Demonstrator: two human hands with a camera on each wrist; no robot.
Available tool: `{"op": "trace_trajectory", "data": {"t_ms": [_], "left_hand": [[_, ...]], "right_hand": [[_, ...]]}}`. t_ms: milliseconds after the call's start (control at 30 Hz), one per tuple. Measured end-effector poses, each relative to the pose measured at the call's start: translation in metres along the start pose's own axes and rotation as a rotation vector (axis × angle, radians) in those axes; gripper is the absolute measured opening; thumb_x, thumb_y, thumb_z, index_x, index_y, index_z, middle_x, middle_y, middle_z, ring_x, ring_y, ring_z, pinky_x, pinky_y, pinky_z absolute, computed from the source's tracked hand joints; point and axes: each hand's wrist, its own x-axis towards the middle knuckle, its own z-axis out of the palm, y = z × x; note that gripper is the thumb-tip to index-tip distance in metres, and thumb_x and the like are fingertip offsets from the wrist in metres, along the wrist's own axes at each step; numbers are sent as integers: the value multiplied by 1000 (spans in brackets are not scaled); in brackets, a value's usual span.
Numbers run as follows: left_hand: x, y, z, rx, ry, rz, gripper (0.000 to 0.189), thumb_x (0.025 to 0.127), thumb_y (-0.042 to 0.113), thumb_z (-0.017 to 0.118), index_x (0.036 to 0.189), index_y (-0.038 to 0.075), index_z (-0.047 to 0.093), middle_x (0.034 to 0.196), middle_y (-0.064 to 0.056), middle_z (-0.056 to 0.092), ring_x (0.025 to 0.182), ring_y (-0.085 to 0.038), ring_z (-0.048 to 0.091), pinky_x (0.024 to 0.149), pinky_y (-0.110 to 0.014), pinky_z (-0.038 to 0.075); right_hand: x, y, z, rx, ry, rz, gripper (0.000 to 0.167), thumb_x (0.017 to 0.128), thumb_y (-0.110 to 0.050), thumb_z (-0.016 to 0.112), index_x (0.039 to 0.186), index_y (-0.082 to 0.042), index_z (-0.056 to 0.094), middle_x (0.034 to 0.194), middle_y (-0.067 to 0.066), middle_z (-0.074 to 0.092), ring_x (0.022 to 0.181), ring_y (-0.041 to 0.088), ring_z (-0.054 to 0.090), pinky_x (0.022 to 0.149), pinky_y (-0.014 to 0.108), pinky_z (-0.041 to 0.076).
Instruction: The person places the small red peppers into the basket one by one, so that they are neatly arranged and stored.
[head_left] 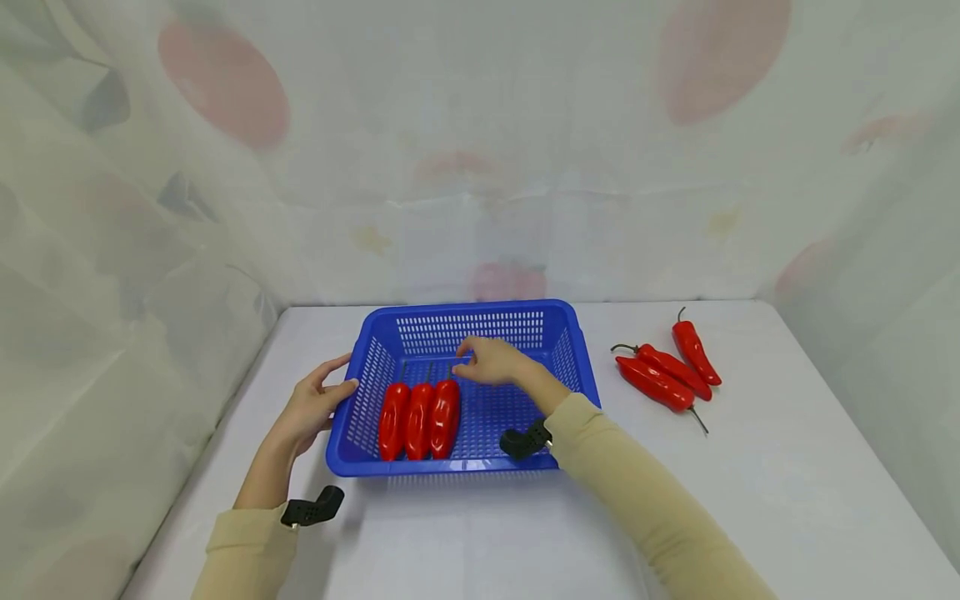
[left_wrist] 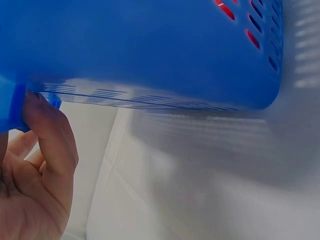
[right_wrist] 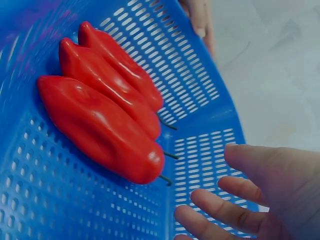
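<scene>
A blue plastic basket [head_left: 468,468] with slotted walls sits on the white table. My left hand [head_left: 309,407] grips its left rim, thumb on top and fingers beneath, as the left wrist view also shows with the hand [left_wrist: 42,165] at the rim. Three red peppers [head_left: 446,418] lie side by side in the basket's left half, their green stems toward the far wall. Over the basket, just beyond those stems, is my right hand [head_left: 491,361]. In the right wrist view its thumb and fingers [right_wrist: 220,207] are spread apart near the stems, with nothing between them.
To the basket's right, three more red peppers lie on the table: one pepper [head_left: 696,352] at the back, and two together, the nearer pepper [head_left: 654,384] touching its neighbour [head_left: 678,371]. A patterned white cloth [head_left: 465,167] hangs behind the table [head_left: 757,500] and along its sides.
</scene>
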Motion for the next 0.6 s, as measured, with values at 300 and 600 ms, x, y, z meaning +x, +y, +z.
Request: {"op": "trace_trajectory", "data": {"t_ms": [300, 600], "left_hand": [[-1, 1, 1, -1, 0, -4, 63, 92, 32, 56, 146, 22, 25, 117, -27, 58, 81, -25, 68, 68, -44, 56], [-1, 1, 1, -2, 2, -8, 63, 92, 32, 56, 146, 24, 24, 118, -27, 57, 81, -25, 68, 67, -45, 56]], "right_hand": [[-16, -3, -17, 7, 83, -69, 35, 89, -27, 60, 119, -9, 55, 92, 5, 63, 74, 13, 56, 69, 25, 49], [-35, 3, -35, 11, 170, -126, 35, 89, -27, 59, 119, -9, 54, 98, 7, 65, 77, 15, 60, 69, 26, 51]]}}
